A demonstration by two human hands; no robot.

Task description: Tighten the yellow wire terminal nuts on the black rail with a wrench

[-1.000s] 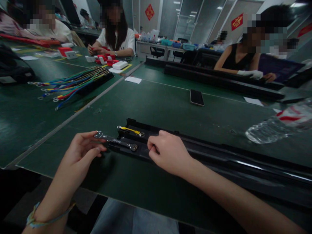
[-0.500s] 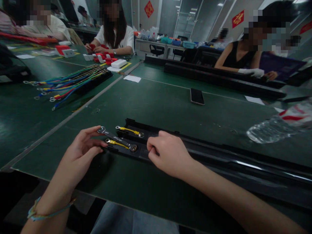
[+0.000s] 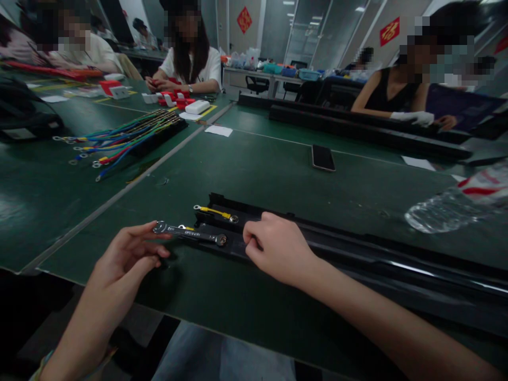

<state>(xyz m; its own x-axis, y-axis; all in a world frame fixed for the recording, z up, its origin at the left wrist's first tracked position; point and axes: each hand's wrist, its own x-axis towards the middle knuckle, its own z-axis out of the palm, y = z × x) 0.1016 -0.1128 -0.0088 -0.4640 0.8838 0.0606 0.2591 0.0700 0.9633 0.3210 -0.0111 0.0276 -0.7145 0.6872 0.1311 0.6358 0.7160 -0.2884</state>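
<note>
A combination wrench (image 3: pixel 190 233) lies across the near channel of a long black rail (image 3: pixel 357 254), its ring end over a bolt fitting. My left hand (image 3: pixel 130 254) has its fingers apart, and the index fingertip touches the wrench's open end. My right hand (image 3: pixel 278 251) is closed and rests on the rail, fingers curled down over it; the fingertips are hidden. In the far channel a short yellow cable (image 3: pixel 216 212) with ring terminals is attached at one end. The wrench covers most of a second yellow cable (image 3: pixel 187 228).
Behind the rail lies a phone (image 3: pixel 323 157), and a plastic bottle (image 3: pixel 456 201) lies to the right. A bundle of coloured cables (image 3: pixel 135 135) is at the left. Co-workers sit across the table, beside red and white parts (image 3: pixel 174 98) and more black rails (image 3: pixel 357 129).
The wrench's free end has swung toward me about its ring end, with my left hand moving along. It now covers more of the near yellow cable. My right hand stays on the rail.
</note>
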